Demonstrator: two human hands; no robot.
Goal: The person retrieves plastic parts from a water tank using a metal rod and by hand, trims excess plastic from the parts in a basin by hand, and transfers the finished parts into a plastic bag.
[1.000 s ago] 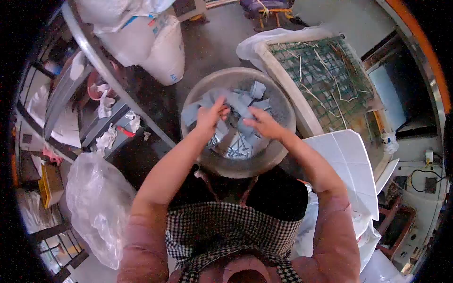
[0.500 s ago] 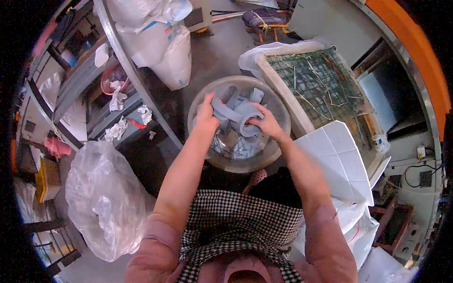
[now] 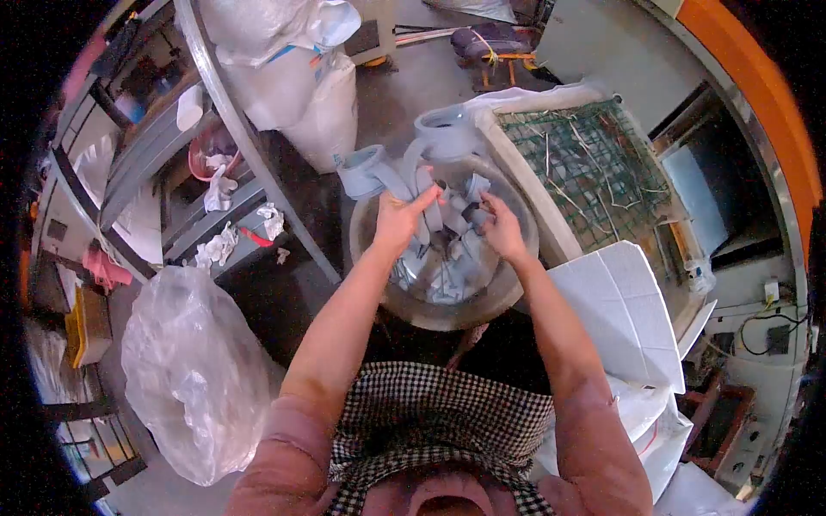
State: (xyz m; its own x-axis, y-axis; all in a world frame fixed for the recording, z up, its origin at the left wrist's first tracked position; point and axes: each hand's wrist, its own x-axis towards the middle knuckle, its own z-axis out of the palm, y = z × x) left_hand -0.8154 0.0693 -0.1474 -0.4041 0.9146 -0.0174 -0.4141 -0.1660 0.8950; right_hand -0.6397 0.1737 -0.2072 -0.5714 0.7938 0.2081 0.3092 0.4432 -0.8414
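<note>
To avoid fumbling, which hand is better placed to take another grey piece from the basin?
Probably the right hand: its fingers are at the grey pieces in the basin, while the left hand holds looped grey parts.

The grey floor [image 3: 379, 116] carries white sacks [image 3: 314, 116] at upper left and an orange-legged stool [image 3: 514, 58] farther off; the footing of the round basin [image 3: 434, 318] is hidden.

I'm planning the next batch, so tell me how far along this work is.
Partway, as far as I can judge: gray rings are raised in the left hand. The right hand is among loose gray pieces in the basin; those look left. No finished pile is identifiable.
</note>
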